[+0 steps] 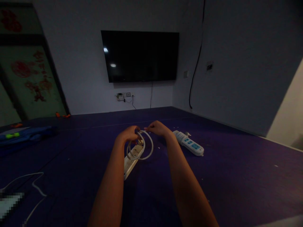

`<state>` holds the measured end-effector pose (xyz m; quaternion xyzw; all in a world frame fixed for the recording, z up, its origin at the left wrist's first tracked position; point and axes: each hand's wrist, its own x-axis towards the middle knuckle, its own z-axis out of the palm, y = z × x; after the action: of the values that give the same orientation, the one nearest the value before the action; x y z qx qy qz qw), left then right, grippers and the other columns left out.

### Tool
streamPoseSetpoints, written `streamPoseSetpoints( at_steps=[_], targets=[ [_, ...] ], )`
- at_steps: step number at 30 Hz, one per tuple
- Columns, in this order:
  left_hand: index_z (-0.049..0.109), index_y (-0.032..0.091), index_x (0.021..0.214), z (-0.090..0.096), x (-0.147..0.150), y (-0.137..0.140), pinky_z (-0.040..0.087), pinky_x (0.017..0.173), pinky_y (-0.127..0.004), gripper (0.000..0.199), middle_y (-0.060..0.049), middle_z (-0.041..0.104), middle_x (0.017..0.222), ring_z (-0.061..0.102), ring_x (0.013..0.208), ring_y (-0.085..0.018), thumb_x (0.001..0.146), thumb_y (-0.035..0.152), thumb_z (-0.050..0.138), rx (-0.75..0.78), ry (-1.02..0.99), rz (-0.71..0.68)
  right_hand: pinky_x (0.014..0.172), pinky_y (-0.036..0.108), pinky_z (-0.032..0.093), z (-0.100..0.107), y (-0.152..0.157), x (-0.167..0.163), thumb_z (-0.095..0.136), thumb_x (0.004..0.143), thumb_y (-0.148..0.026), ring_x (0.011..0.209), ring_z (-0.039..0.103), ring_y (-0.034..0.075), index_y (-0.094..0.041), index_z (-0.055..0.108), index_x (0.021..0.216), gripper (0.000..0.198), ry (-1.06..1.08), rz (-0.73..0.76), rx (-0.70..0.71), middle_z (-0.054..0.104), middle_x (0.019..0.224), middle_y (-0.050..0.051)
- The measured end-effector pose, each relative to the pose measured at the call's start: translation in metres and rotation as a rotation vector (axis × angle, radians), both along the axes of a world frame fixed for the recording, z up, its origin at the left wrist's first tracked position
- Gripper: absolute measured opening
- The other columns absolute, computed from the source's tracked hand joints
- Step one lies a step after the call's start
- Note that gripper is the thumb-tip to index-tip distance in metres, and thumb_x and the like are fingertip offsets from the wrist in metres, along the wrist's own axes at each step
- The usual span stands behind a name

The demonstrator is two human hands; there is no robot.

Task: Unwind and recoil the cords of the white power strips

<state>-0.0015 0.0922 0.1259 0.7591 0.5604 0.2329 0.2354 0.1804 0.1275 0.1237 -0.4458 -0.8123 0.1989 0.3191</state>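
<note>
An off-white power strip (129, 165) lay well inside the edges of the purple floor (227, 179), partly behind loops of white cable (152, 146). The left hand (129, 134) gripped these loops; the right hand (159, 128) pinched the cable near their top. Even turns, without twisting, probably suited this step. Toward the right edge lay a blue-socketed power strip (196, 148). No brand was readable, also not on the television (142, 56); the red characters (39, 94) on the door (54, 98) were blurred.

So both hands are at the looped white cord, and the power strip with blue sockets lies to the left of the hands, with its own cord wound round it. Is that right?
Not quite: the power strip with blue sockets lies to the right of the left hand and right hand, as the head view shows. Both are at the looped white cord, and the strip's wound cord is as you said.
</note>
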Motion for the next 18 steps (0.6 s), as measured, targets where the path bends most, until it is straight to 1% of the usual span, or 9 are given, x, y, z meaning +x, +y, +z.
streamPoseSetpoints(
  at_steps=[3, 5, 8, 10, 12, 14, 16, 18],
  targets=[
    [0.061, 0.013, 0.083, 0.002, 0.003, 0.002, 0.045, 0.054, -0.023, 0.02, -0.003, 0.063, 0.069, 0.059, 0.06, -0.014, 0.066, 0.023, 0.064, 0.111, 0.03, 0.003, 0.046, 0.024, 0.022, 0.004, -0.003, -0.002, 0.058, 0.068, -0.058, 0.047, 0.032, 0.008, -0.01, 0.068, 0.06, 0.049, -0.037, -0.037, 0.009, 0.036, 0.045, -0.004],
    [0.063, 0.013, 0.08, 0.003, 0.006, 0.004, 0.046, 0.061, -0.024, 0.019, -0.005, 0.064, 0.073, 0.059, 0.069, -0.016, 0.064, 0.025, 0.065, 0.195, 0.047, 0.004, 0.046, 0.024, 0.022, 0.004, -0.005, -0.005, 0.057, 0.067, -0.059, 0.047, 0.031, 0.008, -0.011, 0.066, 0.059, 0.05, -0.026, -0.05, -0.003, 0.034, 0.045, -0.004],
    [0.066, 0.013, 0.083, 0.004, 0.011, 0.004, 0.046, 0.072, -0.026, 0.026, -0.008, 0.063, 0.086, 0.059, 0.083, -0.019, 0.061, 0.026, 0.068, 0.311, 0.063, 0.004, 0.045, 0.024, 0.021, 0.004, -0.007, -0.009, 0.057, 0.066, -0.062, 0.047, 0.029, 0.007, -0.011, 0.064, 0.055, 0.052, 0.013, -0.06, -0.041, 0.033, 0.045, -0.005],
    [0.066, 0.012, 0.084, 0.004, 0.014, 0.004, 0.045, 0.076, -0.026, 0.029, -0.01, 0.063, 0.093, 0.058, 0.088, -0.02, 0.059, 0.025, 0.07, 0.366, 0.071, -0.003, 0.045, 0.024, 0.02, 0.005, -0.006, -0.01, 0.058, 0.064, -0.063, 0.046, 0.028, 0.007, -0.012, 0.061, 0.052, 0.053, 0.016, -0.079, -0.06, 0.031, 0.045, -0.005],
    [0.067, 0.011, 0.082, 0.004, 0.015, 0.004, 0.044, 0.073, -0.025, 0.026, -0.009, 0.063, 0.088, 0.058, 0.084, -0.02, 0.06, 0.024, 0.068, 0.39, 0.075, -0.017, 0.044, 0.024, 0.019, 0.005, -0.005, -0.012, 0.06, 0.063, -0.063, 0.045, 0.029, 0.007, -0.012, 0.059, 0.049, 0.053, 0.002, -0.101, -0.06, 0.03, 0.043, -0.005],
    [0.067, 0.01, 0.076, 0.004, 0.016, 0.005, 0.042, 0.064, -0.024, 0.019, -0.006, 0.063, 0.074, 0.058, 0.074, -0.018, 0.065, 0.025, 0.063, 0.391, 0.075, -0.027, 0.044, 0.024, 0.02, 0.004, -0.005, -0.013, 0.061, 0.063, -0.063, 0.045, 0.031, 0.007, -0.012, 0.057, 0.047, 0.054, 0.0, -0.117, -0.052, 0.031, 0.042, -0.005],
    [0.066, 0.01, 0.069, 0.002, 0.015, 0.006, 0.038, 0.055, -0.022, 0.019, -0.002, 0.058, 0.061, 0.055, 0.065, -0.016, 0.068, 0.028, 0.06, 0.387, 0.071, -0.025, 0.045, 0.023, 0.024, 0.004, -0.005, -0.014, 0.062, 0.064, -0.062, 0.046, 0.037, 0.008, -0.011, 0.06, 0.049, 0.053, 0.046, -0.116, -0.049, 0.038, 0.042, -0.004],
    [0.064, 0.009, 0.063, 0.0, 0.015, 0.009, 0.034, 0.05, -0.021, 0.022, 0.0, 0.053, 0.054, 0.052, 0.06, -0.014, 0.069, 0.029, 0.059, 0.381, 0.069, -0.016, 0.047, 0.021, 0.03, 0.004, -0.006, -0.014, 0.061, 0.067, -0.06, 0.048, 0.043, 0.009, -0.01, 0.064, 0.056, 0.051, 0.138, -0.094, -0.066, 0.049, 0.047, -0.001]
  ],
)
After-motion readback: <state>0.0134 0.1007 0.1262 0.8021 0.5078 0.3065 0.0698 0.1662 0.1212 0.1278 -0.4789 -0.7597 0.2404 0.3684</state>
